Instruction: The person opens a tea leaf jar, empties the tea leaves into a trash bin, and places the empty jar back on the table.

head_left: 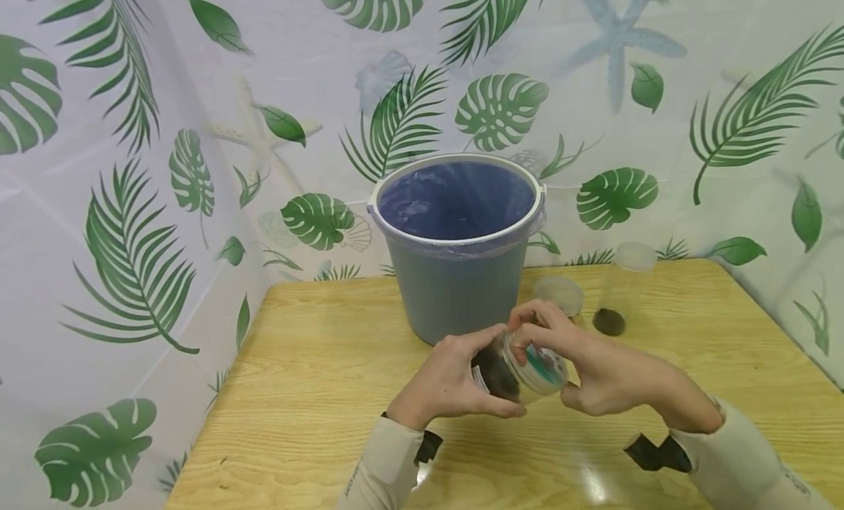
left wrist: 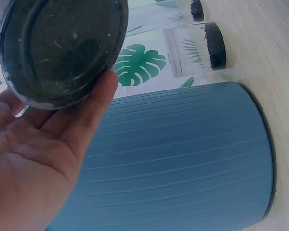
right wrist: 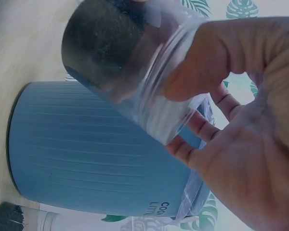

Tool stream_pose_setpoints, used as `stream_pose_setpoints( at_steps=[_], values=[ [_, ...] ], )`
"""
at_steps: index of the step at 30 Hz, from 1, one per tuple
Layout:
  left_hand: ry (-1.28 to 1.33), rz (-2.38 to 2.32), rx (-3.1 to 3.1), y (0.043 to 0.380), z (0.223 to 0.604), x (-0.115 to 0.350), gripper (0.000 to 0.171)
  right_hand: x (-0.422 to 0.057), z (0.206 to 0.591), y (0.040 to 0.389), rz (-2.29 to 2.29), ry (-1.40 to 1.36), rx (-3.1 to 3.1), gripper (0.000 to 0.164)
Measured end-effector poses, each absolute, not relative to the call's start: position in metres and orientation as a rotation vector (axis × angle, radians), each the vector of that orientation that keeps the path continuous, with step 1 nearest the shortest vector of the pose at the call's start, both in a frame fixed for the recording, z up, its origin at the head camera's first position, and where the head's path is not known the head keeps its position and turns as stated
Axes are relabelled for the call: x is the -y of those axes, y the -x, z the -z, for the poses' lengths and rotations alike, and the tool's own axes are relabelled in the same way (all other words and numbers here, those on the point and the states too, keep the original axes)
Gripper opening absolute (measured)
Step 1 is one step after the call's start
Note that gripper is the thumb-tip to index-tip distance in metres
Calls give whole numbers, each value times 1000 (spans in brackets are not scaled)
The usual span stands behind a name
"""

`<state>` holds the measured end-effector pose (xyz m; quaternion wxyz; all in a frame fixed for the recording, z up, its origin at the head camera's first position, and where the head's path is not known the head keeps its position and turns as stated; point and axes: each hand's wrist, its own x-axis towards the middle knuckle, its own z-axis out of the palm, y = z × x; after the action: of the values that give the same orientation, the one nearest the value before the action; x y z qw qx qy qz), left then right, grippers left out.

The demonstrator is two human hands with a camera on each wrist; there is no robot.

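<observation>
Left hand [head_left: 451, 382] is clamping a tilted clear jar [head_left: 497, 372], dark contents at its base, above the bench [head_left: 316, 400], before the bucket [head_left: 461, 290]; right hand [head_left: 600, 371] is pinching its lid [head_left: 552, 371]. Farther right, a second jar [head_left: 623, 286] is standing.

The big blue bucket [right wrist: 91, 149] on the far side of the table has dark letters [right wrist: 159, 209] up near its rim, and they look sideways from the right wrist. One line starts "COO" and the line under it starts "LIT"; I can't see the rest. The left sleeve [head_left: 389, 455] and the right sleeve [head_left: 745, 448] have tiny writing, too small to read. The white label [head_left: 480, 380] on the jar [head_left: 500, 371] between them is also too small.
</observation>
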<state>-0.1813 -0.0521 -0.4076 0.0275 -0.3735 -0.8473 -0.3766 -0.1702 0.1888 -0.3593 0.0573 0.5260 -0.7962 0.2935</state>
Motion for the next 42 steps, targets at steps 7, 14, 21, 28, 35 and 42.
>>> stream_pose_setpoints(
  at_steps=[7, 14, 21, 28, 35, 42],
  values=[
    [1152, 1176, 2614, 183, 409, 53, 92, -194, 357, 165, -894, -1627, 2433, 83],
    [1116, 1146, 2547, 186, 409, 57, 83, -192, 351, 174, -1118, -1149, 2567, 48],
    [1092, 1100, 2559, 184, 409, 55, 85, -172, 339, 183, -853, -611, 3091, 58],
    [1082, 1033, 2570, 184, 410, 53, 96, -164, 331, 184, -839, -543, 3338, 73],
    [1094, 992, 2563, 184, 412, 52, 88, -165, 329, 186, -894, -641, 3353, 72],
    [1054, 940, 2594, 182, 413, 52, 88, -170, 331, 182, -849, -880, 3192, 56]
  ],
)
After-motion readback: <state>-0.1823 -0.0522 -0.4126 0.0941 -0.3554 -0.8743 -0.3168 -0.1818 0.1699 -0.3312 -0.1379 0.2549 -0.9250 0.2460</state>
